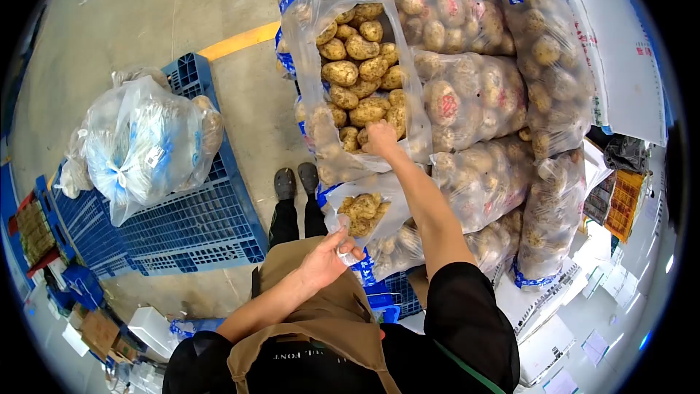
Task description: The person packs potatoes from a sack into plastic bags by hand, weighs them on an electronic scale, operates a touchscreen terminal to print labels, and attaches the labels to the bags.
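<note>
My left hand point(326, 255) grips the edge of a small clear plastic bag point(394, 201) with several potatoes point(362, 213) inside. Above it lies a large plastic sack point(306, 66), its top cut open, full of brownish, dirt-specked potatoes point(360, 47). My right hand point(380, 138) reaches into the lower part of this opening, its fingers curled down at the potatoes. Whatever those fingers hold is hidden by the hand.
More filled potato sacks point(477, 95) are stacked to the right. On the left a blue pallet point(197, 211) carries knotted plastic bags point(138, 146). White boxes point(620, 51) and an orange crate point(624, 204) are at the far right. Cardboard boxes point(102, 332) stand lower left.
</note>
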Motion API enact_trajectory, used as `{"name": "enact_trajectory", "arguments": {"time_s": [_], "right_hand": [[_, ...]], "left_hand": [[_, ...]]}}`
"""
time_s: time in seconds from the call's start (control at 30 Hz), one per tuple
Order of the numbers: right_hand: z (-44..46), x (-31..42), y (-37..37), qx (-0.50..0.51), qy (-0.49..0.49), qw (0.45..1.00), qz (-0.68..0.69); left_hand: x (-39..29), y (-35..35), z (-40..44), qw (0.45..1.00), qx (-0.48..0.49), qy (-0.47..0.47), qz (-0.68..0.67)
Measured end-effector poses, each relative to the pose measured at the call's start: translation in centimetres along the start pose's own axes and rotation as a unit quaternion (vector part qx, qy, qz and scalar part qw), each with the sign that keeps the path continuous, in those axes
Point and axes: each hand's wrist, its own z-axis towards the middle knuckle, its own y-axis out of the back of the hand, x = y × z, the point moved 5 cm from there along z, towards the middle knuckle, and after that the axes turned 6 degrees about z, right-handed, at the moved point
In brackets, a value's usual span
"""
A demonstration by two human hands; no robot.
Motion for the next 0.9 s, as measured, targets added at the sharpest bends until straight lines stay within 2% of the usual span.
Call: {"name": "enact_trajectory", "arguments": {"time_s": [0.1,0.2,0.3,0.4,0.43,0.47,0.53,0.63,0.73,0.83,0.9], "right_hand": [[-0.4,-0.5,0.3,-0.009,-0.009,1.000,0.016],[0.6,-0.2,-0.5,0.007,-0.060,0.998,0.002],[0.8,0.8,-1.1,-0.032,-0.080,0.995,-0.046],[-0.1,0.0,0.7,-0.035,-0.096,0.993,0.052],[-0.9,-0.5,1.7,-0.087,-0.099,0.986,0.105],[-1.7,-1.6,2.0,-0.103,-0.091,0.958,0.250],[-4.0,-3.8,2.5,-0.129,-0.074,0.840,0.522],[-7.7,-4.2,3.8,-0.106,-0.022,0.774,0.624],[-12.4,-2.0,4.1,0.082,0.014,0.793,0.604],[-15.1,-1.0,2.0,0.275,0.069,0.884,0.370],[-14.0,-1.4,3.4,0.126,0.080,0.913,0.380]], "left_hand": [[0.5,-0.3,0.2,1.000,0.003,0.008,-0.001],[0.8,-0.2,-0.3,1.000,-0.006,0.011,-0.003],[0.4,0.2,-0.3,1.000,-0.008,0.007,0.015],[0.1,0.6,-0.8,1.000,-0.011,0.009,0.016],[0.0,0.6,-0.7,1.000,-0.008,0.011,0.011],[0.0,0.6,-0.7,1.000,-0.008,0.010,0.008],[0.2,0.4,-0.6,1.000,-0.009,0.012,0.003],[0.6,0.4,0.0,1.000,0.003,0.015,-0.004],[0.4,0.3,0.1,1.000,0.005,0.019,0.002],[0.6,-0.2,0.0,1.000,0.005,0.026,-0.007],[1.0,-0.1,0.0,0.999,0.003,0.033,0.016]]}}
